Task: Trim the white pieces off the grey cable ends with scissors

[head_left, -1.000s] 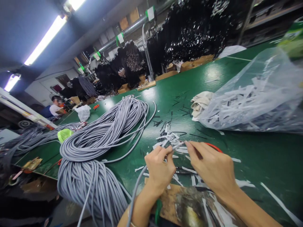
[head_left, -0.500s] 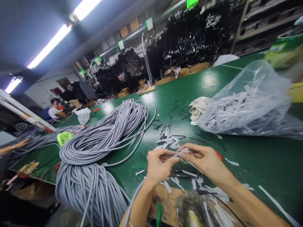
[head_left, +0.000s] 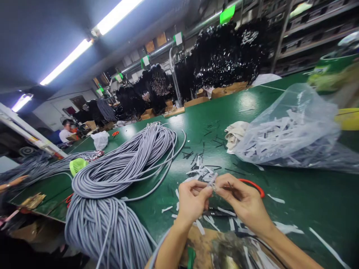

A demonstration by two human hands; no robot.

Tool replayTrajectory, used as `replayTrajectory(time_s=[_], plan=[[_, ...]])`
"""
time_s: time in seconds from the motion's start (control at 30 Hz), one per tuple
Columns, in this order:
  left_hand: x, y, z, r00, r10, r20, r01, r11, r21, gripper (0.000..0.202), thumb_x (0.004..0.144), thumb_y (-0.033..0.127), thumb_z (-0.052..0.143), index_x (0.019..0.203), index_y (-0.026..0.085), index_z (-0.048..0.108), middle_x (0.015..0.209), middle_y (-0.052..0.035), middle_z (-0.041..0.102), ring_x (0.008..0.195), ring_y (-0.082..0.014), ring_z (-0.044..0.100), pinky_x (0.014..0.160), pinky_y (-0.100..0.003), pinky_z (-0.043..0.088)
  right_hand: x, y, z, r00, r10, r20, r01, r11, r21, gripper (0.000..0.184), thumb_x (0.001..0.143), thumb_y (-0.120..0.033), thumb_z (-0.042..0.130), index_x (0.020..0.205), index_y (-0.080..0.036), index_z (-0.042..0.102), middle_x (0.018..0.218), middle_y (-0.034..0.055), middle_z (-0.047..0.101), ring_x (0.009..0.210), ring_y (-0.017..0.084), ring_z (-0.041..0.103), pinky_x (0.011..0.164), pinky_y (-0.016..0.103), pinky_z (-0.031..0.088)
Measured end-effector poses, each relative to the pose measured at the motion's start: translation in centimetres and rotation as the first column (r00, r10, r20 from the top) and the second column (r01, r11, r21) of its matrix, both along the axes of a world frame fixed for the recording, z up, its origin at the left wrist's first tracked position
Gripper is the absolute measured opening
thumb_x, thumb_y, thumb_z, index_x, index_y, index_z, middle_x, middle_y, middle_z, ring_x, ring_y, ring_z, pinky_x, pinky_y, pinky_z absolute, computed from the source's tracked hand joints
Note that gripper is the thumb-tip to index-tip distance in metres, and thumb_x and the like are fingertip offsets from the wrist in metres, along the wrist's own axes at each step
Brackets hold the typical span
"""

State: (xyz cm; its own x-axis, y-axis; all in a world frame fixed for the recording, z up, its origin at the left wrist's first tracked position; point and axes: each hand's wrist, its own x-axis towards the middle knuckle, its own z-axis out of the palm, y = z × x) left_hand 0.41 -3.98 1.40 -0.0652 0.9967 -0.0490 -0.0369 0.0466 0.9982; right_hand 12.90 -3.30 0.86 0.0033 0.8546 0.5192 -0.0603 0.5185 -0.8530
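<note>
Two-handed pinch, fingers curled, fingertips nearly meeting: left hand [head_left: 192, 198] and right hand [head_left: 243, 197] both grip gray cable [head_left: 212, 181] at its pale, blurred end, near white strips [head_left: 201, 173] scattered on green table [head_left: 308, 198]. Cable coils [head_left: 131, 157] left, plastic bag [head_left: 304, 106] of scraps right, lit ceiling tubes [head_left: 66, 61] overhead.

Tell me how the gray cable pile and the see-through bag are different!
The cable pile is gray, but the bag is see-through. The cable pile lies in long loops; the bag holds many white strips. The cable pile is on the left of the view, and the bag is on the right. Both rest at least partly on the green table.
</note>
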Motion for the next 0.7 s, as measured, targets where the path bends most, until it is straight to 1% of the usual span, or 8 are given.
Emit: replayTrajectory(time_s=[0.07, 0.17, 0.27, 0.33, 0.43, 0.53, 0.63, 0.7], plan=[[-0.1, -0.1, -0.3, 0.988, 0.100, -0.119, -0.089, 0.992, 0.091, 0.019, 0.059, 0.029, 0.070, 0.064, 0.011, 0.066, 0.049, -0.0013, 0.060, 0.037, -0.0082, 0.047, 0.039, -0.019, 0.037, 0.1, 0.1, -0.1, 0.997, -0.052, -0.058, 0.050, 0.998, -0.037, 0.034, 0.072, -0.050, 0.063, 0.059, -0.020, 0.056, 0.059, 0.0004, 0.052, 0.052, 0.011, 0.048, 0.046, 0.020, 0.041], [-0.2, -0.5, -0.4, 0.911, 0.266, -0.316, -0.171, 0.939, 0.299, 0.006, 0.065, 0.019, 0.066, 0.064, 0.013, 0.068, 0.061, -0.0037, 0.066, 0.054, -0.0131, 0.058, 0.052, -0.022, 0.044, 0.0, 0.5, -0.5, 0.976, -0.161, -0.144, 0.127, 0.967, -0.219, 0.038, 0.060, -0.053, 0.072, 0.071, -0.021, 0.056, 0.065, -0.0002, 0.058, 0.043, 0.007, 0.042, 0.036, 0.019, 0.035], [0.0, -0.9, -0.4, 0.849, 0.321, -0.420, -0.114, 0.887, 0.447, 0.008, 0.069, 0.015, 0.062, 0.063, 0.016, 0.068, 0.061, -0.0035, 0.066, 0.056, -0.0137, 0.058, 0.053, -0.022, 0.045, -0.4, 0.8, -0.8, 0.978, -0.144, -0.151, 0.080, 0.928, -0.365, 0.053, 0.044, -0.050, 0.080, 0.080, -0.020, 0.055, 0.069, 0.0027, 0.065, 0.049, 0.012, 0.055, 0.042, 0.022, 0.046], [0.1, -1.0, -0.4, 0.839, 0.323, -0.437, -0.087, 0.873, 0.480, 0.010, 0.069, 0.014, 0.060, 0.063, 0.016, 0.068, 0.061, -0.0035, 0.066, 0.054, -0.0133, 0.057, 0.052, -0.022, 0.045, -0.6, 0.8, -0.9, 0.985, -0.090, -0.150, 0.022, 0.914, -0.404, 0.053, 0.046, -0.051, 0.079, 0.082, -0.019, 0.056, 0.065, 0.0037, 0.066, 0.059, 0.017, 0.063, 0.053, 0.026, 0.053], [0.3, -1.0, -0.4, 0.872, 0.286, -0.397, -0.112, 0.907, 0.406, 0.008, 0.068, 0.016, 0.062, 0.065, 0.016, 0.069, 0.062, -0.0043, 0.068, 0.054, -0.0142, 0.058, 0.053, -0.023, 0.046, -0.4, 0.6, -1.0, 0.989, -0.055, -0.135, -0.004, 0.917, -0.400, 0.052, 0.052, -0.053, 0.075, 0.087, -0.018, 0.061, 0.063, 0.0043, 0.067, 0.065, 0.020, 0.066, 0.063, 0.029, 0.056], [0.2, -0.7, -0.4, 0.928, 0.212, -0.306, -0.132, 0.956, 0.262, 0.008, 0.065, 0.020, 0.065, 0.067, 0.014, 0.070, 0.061, -0.0042, 0.068, 0.052, -0.0140, 0.058, 0.052, -0.023, 0.045, -0.1, 0.5, -1.0, 0.994, -0.058, -0.096, 0.017, 0.926, -0.377, 0.049, 0.054, -0.049, 0.075, 0.090, -0.017, 0.064, 0.069, 0.0058, 0.069, 0.067, 0.020, 0.067, 0.063, 0.029, 0.056], [0.1, -0.4, -0.2, 0.983, 0.095, -0.160, -0.075, 0.989, 0.127, 0.015, 0.060, 0.027, 0.069, 0.064, 0.012, 0.068, 0.049, -0.0009, 0.060, 0.041, -0.0090, 0.048, 0.043, -0.020, 0.038, 0.4, 0.6, -1.0, 0.991, -0.075, -0.109, 0.030, 0.930, -0.367, 0.045, 0.058, -0.048, 0.074, 0.090, -0.017, 0.065, 0.075, 0.0080, 0.071, 0.059, 0.017, 0.065, 0.052, 0.024, 0.053], [0.1, -0.4, 0.0, 0.998, 0.015, -0.060, -0.012, 0.999, 0.045, 0.024, 0.056, 0.034, 0.072, 0.060, 0.011, 0.065, 0.042, 0.0016, 0.054, 0.035, -0.0053, 0.039, 0.037, -0.018, 0.029, 0.6, 0.7, -0.9, 0.988, -0.022, -0.153, -0.037, 0.927, -0.372, 0.053, 0.062, -0.051, 0.070, 0.102, -0.017, 0.062, 0.080, 0.0090, 0.071, 0.046, 0.012, 0.058, 0.040, 0.022, 0.046]])
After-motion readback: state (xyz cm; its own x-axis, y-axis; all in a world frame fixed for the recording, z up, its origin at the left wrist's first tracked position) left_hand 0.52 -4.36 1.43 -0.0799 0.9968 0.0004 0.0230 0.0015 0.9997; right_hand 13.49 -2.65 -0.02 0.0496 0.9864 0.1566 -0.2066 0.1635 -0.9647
